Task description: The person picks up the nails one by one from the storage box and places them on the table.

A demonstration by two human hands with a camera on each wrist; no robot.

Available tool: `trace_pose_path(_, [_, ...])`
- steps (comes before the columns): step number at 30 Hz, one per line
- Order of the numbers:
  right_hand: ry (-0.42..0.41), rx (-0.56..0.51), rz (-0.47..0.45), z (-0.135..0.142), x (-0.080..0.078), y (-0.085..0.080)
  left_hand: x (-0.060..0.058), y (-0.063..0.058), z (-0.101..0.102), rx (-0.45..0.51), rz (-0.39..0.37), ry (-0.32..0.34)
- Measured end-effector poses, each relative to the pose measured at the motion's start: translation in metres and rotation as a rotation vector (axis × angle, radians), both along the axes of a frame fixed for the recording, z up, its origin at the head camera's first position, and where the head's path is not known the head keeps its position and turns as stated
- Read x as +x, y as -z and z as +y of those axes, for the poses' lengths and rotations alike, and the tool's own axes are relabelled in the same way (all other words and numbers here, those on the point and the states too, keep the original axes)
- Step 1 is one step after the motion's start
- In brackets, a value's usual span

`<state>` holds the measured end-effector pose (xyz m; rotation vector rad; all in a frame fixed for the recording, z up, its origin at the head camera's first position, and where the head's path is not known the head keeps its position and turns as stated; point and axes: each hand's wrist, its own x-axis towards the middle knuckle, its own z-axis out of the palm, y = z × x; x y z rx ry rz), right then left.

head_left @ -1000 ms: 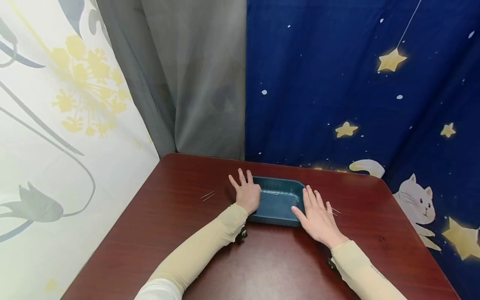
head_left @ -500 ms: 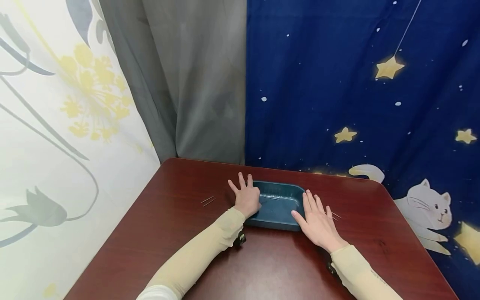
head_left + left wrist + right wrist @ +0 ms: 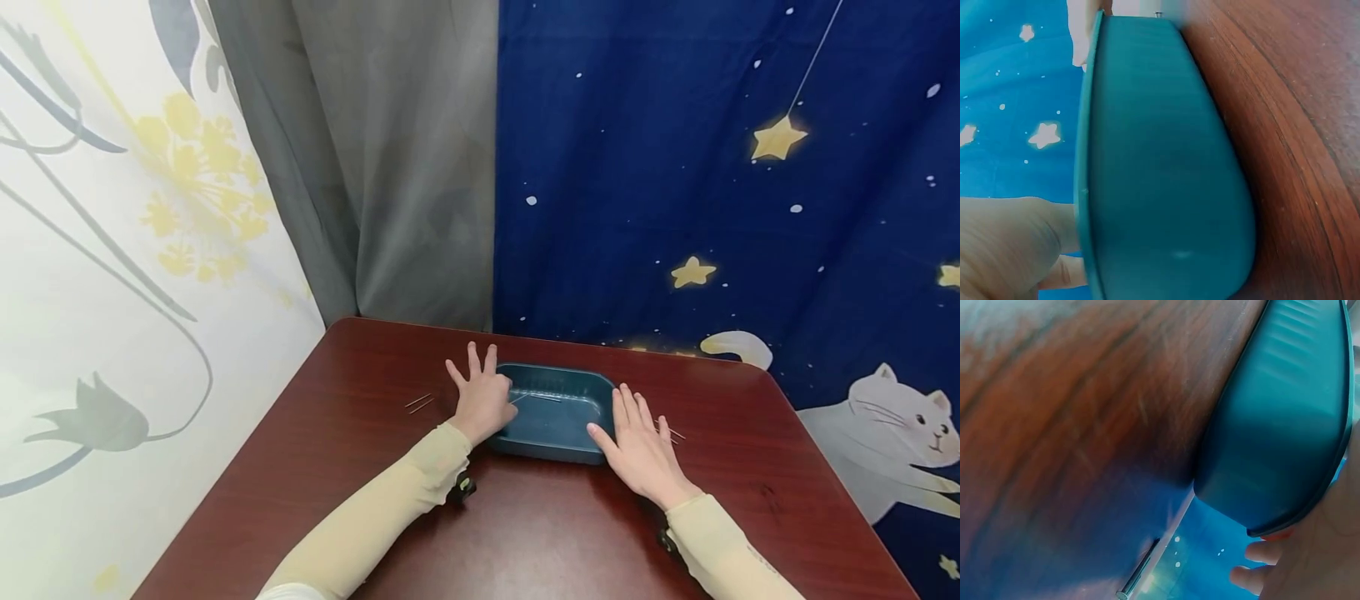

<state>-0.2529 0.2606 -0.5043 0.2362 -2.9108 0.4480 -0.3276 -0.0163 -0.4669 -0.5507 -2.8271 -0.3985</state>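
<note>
A dark teal plastic tray (image 3: 547,450) stands on the table. At its left end, my left hand (image 3: 482,402) reaches over the rim with three fingers spread. Its thumb and index finger come together over the tray and appear to pinch a thin nail (image 3: 520,398); the fingers partly hide it. Another nail (image 3: 543,396) lies inside the tray near the far wall. My right hand (image 3: 643,450) rests on the right rim, fingers straight and thumb over the edge. In the right wrist view, a nail (image 3: 1138,572) with a flat head lies beyond the tray.
A pair of thin nails (image 3: 420,403) lies on the dark red wooden table (image 3: 525,533) left of the tray. More nails (image 3: 671,430) lie by the right hand, partly covered. Grey and star-print blue curtains (image 3: 637,167) hang behind the table.
My left hand has shifted slightly left, and the thin nail at its fingertips now slants up to the right. The right hand stays on the rim. The head view has tilted a little.
</note>
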Motion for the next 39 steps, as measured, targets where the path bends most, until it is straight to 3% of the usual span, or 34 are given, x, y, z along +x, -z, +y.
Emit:
trace_pose_path(6, [0.001, 0.008, -0.013, 0.001, 0.0, 0.001, 0.006, -0.006, -0.017, 0.027, 0.012, 0.006])
trace_pose_path(16, [0.002, 0.002, -0.016, 0.004, -0.001, 0.0, 0.007, -0.009, -0.057, 0.056, 0.009, -0.061])
trace_pose_path(23, [0.008, -0.002, -0.002, 0.004, -0.002, -0.001, 0.009, -0.01, -0.073, 0.074, 0.031, -0.052])
trace_pose_path(30, [0.005, -0.014, -0.024, 0.002, -0.001, 0.0, 0.01, -0.004, -0.092, 0.058, 0.04, -0.067])
trace_pose_path(39, [0.007, -0.008, -0.022, 0.002, -0.002, 0.001, 0.004, 0.013, -0.12, 0.037, 0.013, -0.109])
